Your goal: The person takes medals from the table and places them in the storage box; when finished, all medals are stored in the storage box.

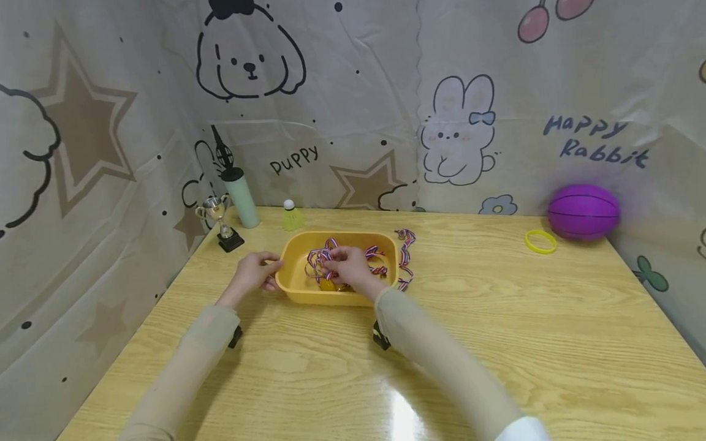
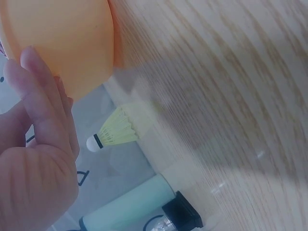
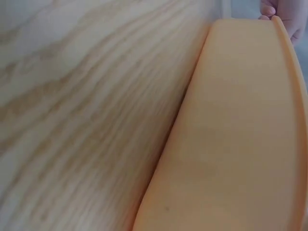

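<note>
A shallow yellow-orange tub (image 1: 337, 293) sits on the wooden table (image 1: 496, 343), and both hands work at it. The left hand (image 1: 255, 271) rests against the tub's left end, fingers laid fairly straight along the outer wall and rim, steadying it and not clutching it; the left wrist view shows the fingers (image 2: 36, 96) flat beside the orange plastic. The right hand (image 1: 349, 264) reaches down over the near wall into the tub, fingers curled into a tangle of red, white and blue ribbons (image 1: 320, 256) just under its fingertips. How firm that pinch is I cannot tell, as the hand covers its own fingertips. A gold medal (image 1: 328, 285) shows just below and to the left of that hand, on the tub's floor. One more ribbon (image 1: 406, 257) hangs out over the far-right rim, beyond the right hand.

The ribbons look soft, limp and light, and likely snag on one another, so lifting one strand probably drags its neighbours along. The medals, being small metal discs, should be the heavy, stiff part and will swing if hoisted by the ribbon. A sound hold would be on the disc itself, or on the ribbon close above it. The tub seems light, smooth plastic that could slide on the glossy table, so the bracing left hand is useful.
</note>
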`<action>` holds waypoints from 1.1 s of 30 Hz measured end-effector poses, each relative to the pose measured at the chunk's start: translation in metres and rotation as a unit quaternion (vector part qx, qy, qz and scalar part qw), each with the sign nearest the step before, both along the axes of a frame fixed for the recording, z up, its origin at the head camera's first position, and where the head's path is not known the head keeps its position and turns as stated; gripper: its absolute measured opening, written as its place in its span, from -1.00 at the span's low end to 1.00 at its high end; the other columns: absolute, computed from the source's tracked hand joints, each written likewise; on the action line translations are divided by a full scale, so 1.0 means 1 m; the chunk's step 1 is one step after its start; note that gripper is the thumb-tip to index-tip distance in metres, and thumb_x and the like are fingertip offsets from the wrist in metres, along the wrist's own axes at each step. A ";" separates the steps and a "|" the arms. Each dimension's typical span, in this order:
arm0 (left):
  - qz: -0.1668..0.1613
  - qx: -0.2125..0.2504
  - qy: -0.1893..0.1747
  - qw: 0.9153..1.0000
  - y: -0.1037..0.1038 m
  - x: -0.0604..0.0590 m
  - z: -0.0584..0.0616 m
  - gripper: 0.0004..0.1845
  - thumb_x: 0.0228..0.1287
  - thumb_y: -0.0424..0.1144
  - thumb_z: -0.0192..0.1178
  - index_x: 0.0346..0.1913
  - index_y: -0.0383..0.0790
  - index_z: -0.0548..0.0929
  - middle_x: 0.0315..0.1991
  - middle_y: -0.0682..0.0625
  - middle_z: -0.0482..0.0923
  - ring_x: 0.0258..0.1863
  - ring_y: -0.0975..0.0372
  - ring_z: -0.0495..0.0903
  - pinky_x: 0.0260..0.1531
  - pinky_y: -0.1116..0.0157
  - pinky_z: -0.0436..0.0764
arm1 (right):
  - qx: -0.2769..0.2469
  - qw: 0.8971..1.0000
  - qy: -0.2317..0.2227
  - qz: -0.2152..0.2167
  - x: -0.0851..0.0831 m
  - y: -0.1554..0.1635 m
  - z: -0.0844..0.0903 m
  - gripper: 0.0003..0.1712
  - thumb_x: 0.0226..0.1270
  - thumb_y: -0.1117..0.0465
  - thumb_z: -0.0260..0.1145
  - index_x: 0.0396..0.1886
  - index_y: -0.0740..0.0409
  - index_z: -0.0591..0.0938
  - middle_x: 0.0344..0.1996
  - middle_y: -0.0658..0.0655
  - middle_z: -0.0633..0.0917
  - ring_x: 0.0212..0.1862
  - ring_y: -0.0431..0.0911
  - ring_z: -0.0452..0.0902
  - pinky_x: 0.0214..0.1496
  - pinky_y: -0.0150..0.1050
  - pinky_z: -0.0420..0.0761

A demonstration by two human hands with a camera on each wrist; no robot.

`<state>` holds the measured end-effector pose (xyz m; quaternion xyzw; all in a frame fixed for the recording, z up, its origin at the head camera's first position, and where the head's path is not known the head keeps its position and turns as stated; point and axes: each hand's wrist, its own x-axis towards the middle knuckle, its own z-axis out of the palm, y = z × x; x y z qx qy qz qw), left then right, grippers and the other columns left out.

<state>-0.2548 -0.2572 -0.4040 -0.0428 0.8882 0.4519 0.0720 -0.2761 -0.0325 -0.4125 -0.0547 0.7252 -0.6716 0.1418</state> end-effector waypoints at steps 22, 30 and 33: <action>-0.004 0.003 -0.004 1.000 0.002 0.001 0.002 -0.58 0.45 -0.24 0.05 0.21 -0.50 0.44 -0.51 -0.12 0.59 -0.71 0.37 0.57 -0.51 0.28 0.75 | 0.079 0.996 0.007 -0.050 0.003 0.001 -0.006 -0.77 0.20 0.42 0.35 -0.13 0.38 0.63 -0.35 0.13 0.61 -0.44 -0.20 0.47 -0.56 -0.45 0.57; -0.006 -0.002 -0.001 1.000 0.002 0.001 0.001 -0.58 0.46 -0.25 0.04 0.21 -0.50 0.44 -0.53 -0.10 0.59 -0.71 0.36 0.57 -0.49 0.25 0.76 | 0.123 0.990 0.054 -0.050 0.004 0.003 -0.006 -0.69 0.16 0.39 0.39 -0.07 0.32 0.66 -0.19 0.22 0.69 -0.19 -0.05 0.60 -0.26 -0.37 0.65; -0.004 -0.001 0.001 1.000 0.002 0.001 0.001 -0.58 0.46 -0.25 0.04 0.21 -0.50 0.44 -0.55 -0.08 0.58 -0.72 0.36 0.56 -0.50 0.25 0.76 | 0.124 0.988 0.072 -0.051 0.005 0.003 -0.005 -0.70 0.15 0.41 0.38 -0.07 0.32 0.67 -0.19 0.23 0.71 -0.15 0.02 0.65 -0.23 -0.33 0.69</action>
